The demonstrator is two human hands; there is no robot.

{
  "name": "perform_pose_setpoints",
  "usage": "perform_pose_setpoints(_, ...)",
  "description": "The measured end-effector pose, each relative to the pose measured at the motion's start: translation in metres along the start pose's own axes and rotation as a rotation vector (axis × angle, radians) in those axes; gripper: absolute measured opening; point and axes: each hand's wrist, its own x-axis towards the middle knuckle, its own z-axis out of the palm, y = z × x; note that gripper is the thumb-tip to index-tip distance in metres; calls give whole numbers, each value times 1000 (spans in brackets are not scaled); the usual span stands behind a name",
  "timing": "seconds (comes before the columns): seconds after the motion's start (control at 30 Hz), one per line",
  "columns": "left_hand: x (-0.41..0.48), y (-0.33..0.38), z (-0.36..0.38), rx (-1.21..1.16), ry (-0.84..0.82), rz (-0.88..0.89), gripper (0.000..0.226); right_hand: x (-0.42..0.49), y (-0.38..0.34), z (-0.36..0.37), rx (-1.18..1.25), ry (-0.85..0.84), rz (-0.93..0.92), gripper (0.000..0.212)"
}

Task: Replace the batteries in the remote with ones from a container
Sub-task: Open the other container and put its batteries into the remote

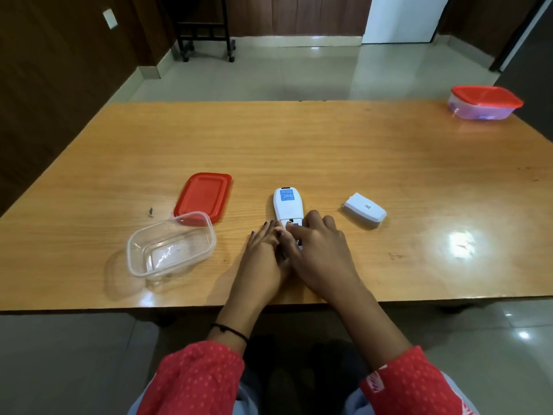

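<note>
The white remote [288,205] lies face down on the wooden table [299,145], a blue label at its far end. Both hands cover its near end, where the battery bay is. My left hand [263,253] holds the remote's left side. My right hand [318,247] presses its fingertips into the bay; whether a battery is under them I cannot tell. The remote's white battery cover [365,209] lies loose to the right. A clear open container [170,245] stands to the left and looks empty. Its red lid [204,196] lies behind it.
A second container with a red lid [484,103] stands shut at the table's far right corner. A small dark scrap [150,211] lies left of the red lid. The table's near edge runs just behind my wrists. A wheeled stand [206,34] stands on the floor beyond.
</note>
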Motion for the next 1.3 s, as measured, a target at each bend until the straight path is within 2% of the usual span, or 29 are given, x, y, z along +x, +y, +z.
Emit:
perform_pose_setpoints(0.03,-1,0,-1,-2,-1,-11,63,-1,7,1,76,-8,-4,69)
perform_pose_setpoints(0.1,-3,-1,-2,-21,-12,-20,71,1,22,-2,246,48,-15,53)
perform_pose_setpoints(0.17,-4,0,-5,-61,-12,-23,76,10,43,-11,328,267,19,38)
perform_pose_setpoints(0.23,-7,3,-10,-134,5,-56,76,19,68,-20,244,397,151,41)
perform_pose_setpoints(0.3,-7,1,-13,-202,35,-82,72,25,92,-20,127,317,314,52)
perform_pose_setpoints(0.37,-4,-1,-15,-266,47,-99,69,25,104,-15,75,211,378,51)
perform_pose_setpoints(0.5,0,13,-23,-636,85,-151,55,20,81,-26,214,294,316,40)
perform_pose_setpoints(0.63,1,23,-23,-1188,30,-262,49,-6,24,-21,337,161,223,42)
perform_pose_setpoints(0.83,-2,22,-24,-1499,25,-368,35,-10,-5,8,272,133,198,58)
perform_pose_setpoints(1.03,2,13,-22,-1522,75,-477,34,-7,-4,15,148,192,169,57)
perform_pose_setpoints(1.2,7,10,-19,-1442,39,-447,22,-11,5,9,303,228,186,50)
perform_pose_setpoints(1.3,8,10,-17,-1383,-27,-428,31,-15,2,5,344,254,108,46)
